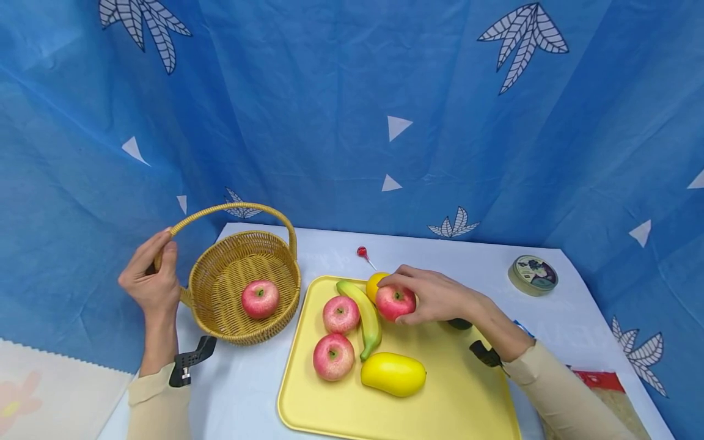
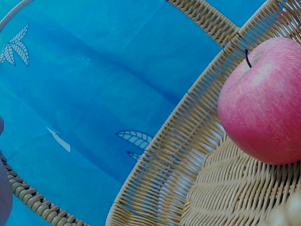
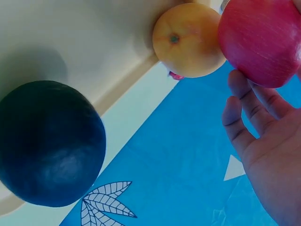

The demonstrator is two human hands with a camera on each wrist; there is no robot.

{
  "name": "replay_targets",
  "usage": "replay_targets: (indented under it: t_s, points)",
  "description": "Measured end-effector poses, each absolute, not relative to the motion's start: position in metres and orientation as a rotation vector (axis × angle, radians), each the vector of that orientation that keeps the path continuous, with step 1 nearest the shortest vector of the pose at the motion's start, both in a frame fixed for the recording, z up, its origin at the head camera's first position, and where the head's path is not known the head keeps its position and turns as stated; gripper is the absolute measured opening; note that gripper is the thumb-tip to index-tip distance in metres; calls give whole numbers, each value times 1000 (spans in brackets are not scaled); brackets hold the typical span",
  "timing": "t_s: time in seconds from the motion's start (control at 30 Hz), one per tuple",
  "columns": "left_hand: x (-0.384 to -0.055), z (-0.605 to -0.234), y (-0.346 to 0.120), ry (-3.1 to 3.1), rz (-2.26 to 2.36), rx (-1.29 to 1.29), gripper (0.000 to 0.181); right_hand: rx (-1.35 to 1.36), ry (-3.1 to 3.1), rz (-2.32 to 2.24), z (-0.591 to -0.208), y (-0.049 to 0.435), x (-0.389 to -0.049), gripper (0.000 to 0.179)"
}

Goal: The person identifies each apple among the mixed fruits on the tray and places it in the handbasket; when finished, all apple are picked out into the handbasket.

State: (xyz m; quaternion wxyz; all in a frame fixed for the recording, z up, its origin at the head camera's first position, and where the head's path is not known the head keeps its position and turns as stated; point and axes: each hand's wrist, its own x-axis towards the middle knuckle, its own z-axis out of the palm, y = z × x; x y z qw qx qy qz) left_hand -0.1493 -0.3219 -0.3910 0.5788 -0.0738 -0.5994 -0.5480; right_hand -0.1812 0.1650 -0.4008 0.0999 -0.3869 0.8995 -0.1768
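Observation:
My left hand (image 1: 152, 273) grips the arched handle of a wicker basket (image 1: 200, 305) on the left of the table. One red apple (image 1: 260, 299) lies inside the basket. Over the far part of a yellow tray (image 1: 462, 379), my right hand (image 1: 434, 295) holds another red apple (image 1: 396, 302) between thumb and fingers. Just behind that apple, partly covered, is an orange (image 1: 373, 286). Two more apples, a nearer one (image 1: 333, 357) and a farther one (image 1: 341, 315), sit on the tray beside a banana (image 1: 364, 311). A yellow mango (image 1: 393, 374) lies in front.
A dark round fruit (image 3: 51, 143) sits on the tray below my right wrist, mostly hidden in the head view. Behind the tray lies a red lollipop (image 1: 362, 252). A round tin (image 1: 533, 275) stands at the right, with a red-topped packet (image 1: 602, 382) nearer me.

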Motion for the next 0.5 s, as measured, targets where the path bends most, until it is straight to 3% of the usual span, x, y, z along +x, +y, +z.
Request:
replay_targets:
  t_s: [0.5]
  points:
    - [-148,-392,-322,-1411,-1278,-177,14,-1195,2640,-528,-394,145,-182,63]
